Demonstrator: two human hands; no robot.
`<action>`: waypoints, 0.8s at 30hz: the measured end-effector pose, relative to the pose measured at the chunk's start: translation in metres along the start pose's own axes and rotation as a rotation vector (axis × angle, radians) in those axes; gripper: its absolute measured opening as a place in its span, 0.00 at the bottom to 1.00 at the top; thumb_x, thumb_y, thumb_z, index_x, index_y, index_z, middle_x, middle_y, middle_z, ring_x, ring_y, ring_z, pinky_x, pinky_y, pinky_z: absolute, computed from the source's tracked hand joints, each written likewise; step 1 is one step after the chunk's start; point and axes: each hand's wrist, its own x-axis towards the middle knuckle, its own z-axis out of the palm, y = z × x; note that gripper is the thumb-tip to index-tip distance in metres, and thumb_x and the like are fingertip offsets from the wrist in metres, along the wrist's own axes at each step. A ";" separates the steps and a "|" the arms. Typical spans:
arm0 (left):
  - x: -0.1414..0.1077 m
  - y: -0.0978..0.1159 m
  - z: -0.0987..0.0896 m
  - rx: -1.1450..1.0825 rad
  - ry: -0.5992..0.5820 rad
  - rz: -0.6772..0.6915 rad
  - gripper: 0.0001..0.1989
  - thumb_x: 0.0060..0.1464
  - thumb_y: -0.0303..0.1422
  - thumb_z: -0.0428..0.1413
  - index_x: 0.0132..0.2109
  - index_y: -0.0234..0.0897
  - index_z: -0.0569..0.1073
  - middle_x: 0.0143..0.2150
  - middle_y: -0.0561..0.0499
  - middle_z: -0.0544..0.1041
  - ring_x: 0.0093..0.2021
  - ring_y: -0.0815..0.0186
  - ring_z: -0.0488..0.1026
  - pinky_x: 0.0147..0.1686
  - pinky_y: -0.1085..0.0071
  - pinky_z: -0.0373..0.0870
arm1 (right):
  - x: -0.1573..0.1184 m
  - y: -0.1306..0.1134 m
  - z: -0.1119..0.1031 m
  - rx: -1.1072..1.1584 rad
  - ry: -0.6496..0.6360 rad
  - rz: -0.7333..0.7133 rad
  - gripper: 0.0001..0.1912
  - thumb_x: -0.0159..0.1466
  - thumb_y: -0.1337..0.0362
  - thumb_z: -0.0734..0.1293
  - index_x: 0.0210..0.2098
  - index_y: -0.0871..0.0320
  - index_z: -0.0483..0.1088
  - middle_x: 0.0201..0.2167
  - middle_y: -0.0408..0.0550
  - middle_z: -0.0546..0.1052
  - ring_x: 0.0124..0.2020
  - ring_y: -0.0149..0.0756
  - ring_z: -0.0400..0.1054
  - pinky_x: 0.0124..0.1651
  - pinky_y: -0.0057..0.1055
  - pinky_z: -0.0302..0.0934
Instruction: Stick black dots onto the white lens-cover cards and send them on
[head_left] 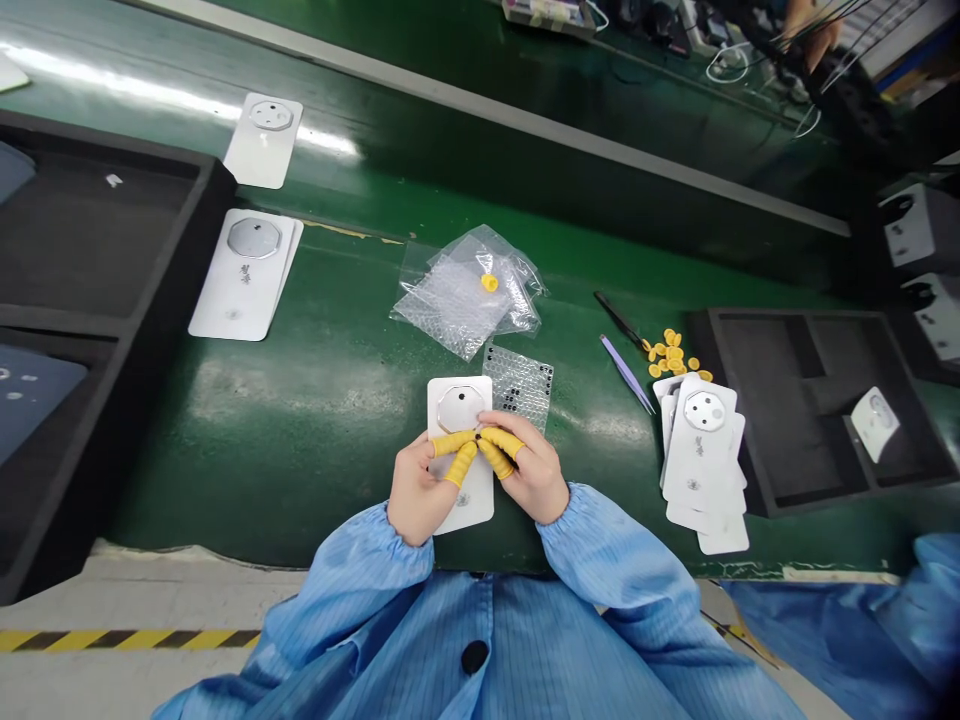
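Over a white phone back panel (466, 512) lying on the green bench, my left hand (421, 488) and my right hand (536, 472) meet fingertip to fingertip. Yellow finger cots cover the thumb and index finger of each. Both hands pinch at a tiny dark piece (478, 436), too small to name. The panel's round camera ring (460, 409) shows just above my fingers. Touching the panel's right edge is a clear sheet (534, 372) carrying small black dots. Beyond it lie clear plastic bags (454, 300) with a yellow finger cot (489, 283) on top.
Purple tweezers (627, 374), black tweezers (621, 320) and a pile of yellow finger cots (673, 353) lie to the right, by stacked white panels (701, 470) and a black tray (817, 495). At left are another black tray (161, 270) and more white panels (238, 290).
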 end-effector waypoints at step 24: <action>-0.039 0.034 -0.036 -0.110 -0.020 -0.046 0.36 0.54 0.33 0.59 0.66 0.40 0.53 0.47 0.40 0.78 0.40 0.54 0.79 0.36 0.64 0.79 | 0.040 -0.042 -0.014 -0.130 -0.021 -0.100 0.22 0.65 0.73 0.60 0.57 0.56 0.63 0.45 0.52 0.77 0.49 0.41 0.70 0.48 0.40 0.72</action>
